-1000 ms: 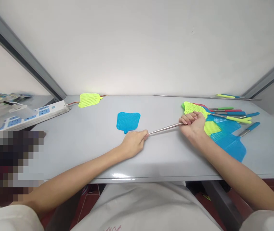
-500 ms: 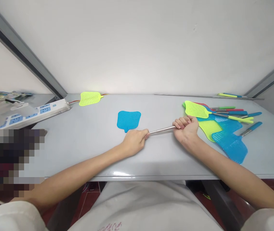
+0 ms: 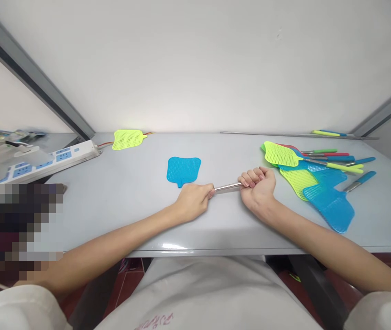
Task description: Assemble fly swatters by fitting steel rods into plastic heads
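Observation:
A thin silvery metal rod point(image 3: 228, 187) runs between my two hands, slightly tilted up to the right. Its left end is gripped by my left hand point(image 3: 195, 201), fingers closed. My right hand point(image 3: 257, 188) wraps round the other end in a fist, palm side turned up; whatever lies inside it is hidden. Just behind my left hand, a blue mesh fly swatter head point(image 3: 183, 170) lies flat on the table, its short neck pointing toward me. Close to my right hand is a pile of fly swatters, with a yellow-green fly swatter point(image 3: 281, 155) on top and a blue fly swatter point(image 3: 333, 206) nearest me.
Another yellow-green swatter head point(image 3: 128, 139) lies at the back left beside a white power strip point(image 3: 61, 159). A long thin metal rod point(image 3: 267, 134) lies along the wall, near yellow and blue handles point(image 3: 329, 133). The grey table point(image 3: 112, 183) ends at its front edge before my body.
My right hand has moved left toward my left hand, so less of the metal rod shows between them. My left hand has barely moved, and the swatters lie as before.

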Demonstrator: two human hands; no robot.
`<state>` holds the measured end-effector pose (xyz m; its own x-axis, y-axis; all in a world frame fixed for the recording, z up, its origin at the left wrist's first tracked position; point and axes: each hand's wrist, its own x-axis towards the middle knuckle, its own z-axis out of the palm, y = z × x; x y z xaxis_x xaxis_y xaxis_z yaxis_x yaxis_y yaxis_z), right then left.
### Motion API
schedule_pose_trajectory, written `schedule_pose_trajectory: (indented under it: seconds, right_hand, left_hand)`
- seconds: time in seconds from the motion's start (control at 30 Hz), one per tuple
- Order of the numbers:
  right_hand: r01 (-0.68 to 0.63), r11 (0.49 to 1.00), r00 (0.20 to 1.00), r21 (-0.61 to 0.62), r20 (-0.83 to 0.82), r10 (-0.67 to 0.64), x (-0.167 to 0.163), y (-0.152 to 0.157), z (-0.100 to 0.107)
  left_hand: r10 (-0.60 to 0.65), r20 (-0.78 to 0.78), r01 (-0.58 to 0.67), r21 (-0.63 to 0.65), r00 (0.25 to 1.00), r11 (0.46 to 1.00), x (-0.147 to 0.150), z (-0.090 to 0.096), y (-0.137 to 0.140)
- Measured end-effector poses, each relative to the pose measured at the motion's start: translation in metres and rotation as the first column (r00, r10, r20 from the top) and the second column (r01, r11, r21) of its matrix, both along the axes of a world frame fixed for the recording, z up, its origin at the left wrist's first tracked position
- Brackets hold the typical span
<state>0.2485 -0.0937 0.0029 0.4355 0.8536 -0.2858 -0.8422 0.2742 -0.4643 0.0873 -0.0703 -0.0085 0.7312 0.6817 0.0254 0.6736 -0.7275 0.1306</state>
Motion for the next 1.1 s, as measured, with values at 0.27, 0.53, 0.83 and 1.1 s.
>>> schedule_pose_trajectory:
  seconds: [0.27, 0.53, 0.83, 1.1]
  right_hand:
    - [0.014, 0.999, 0.997, 0.049, 0.069, -0.017, -0.003, -0.003, 0.006]
    - [-0.072, 0.995, 0.995, -0.069, -0.070, 0.067, 0.006, 0.008, -0.001]
    - [-0.157, 0.983, 0.980, -0.100, -0.136, 0.142, 0.014, 0.009, -0.002]
    - [-0.218, 0.973, 0.969, -0.077, -0.138, 0.206, 0.022, 0.004, 0.008]
  left_hand:
    - [-0.011, 0.043, 0.012, -0.024, 0.999, 1.000, 0.001, -0.001, 0.000]
    - [-0.005, 0.050, 0.006, -0.027, 0.999, 1.000, 0.001, -0.001, 0.000]
    - [-0.014, 0.029, 0.015, -0.018, 0.999, 1.000, 0.001, 0.001, -0.001]
    - [-0.027, 0.091, 0.038, -0.121, 0.995, 0.992, -0.002, 0.006, 0.002]
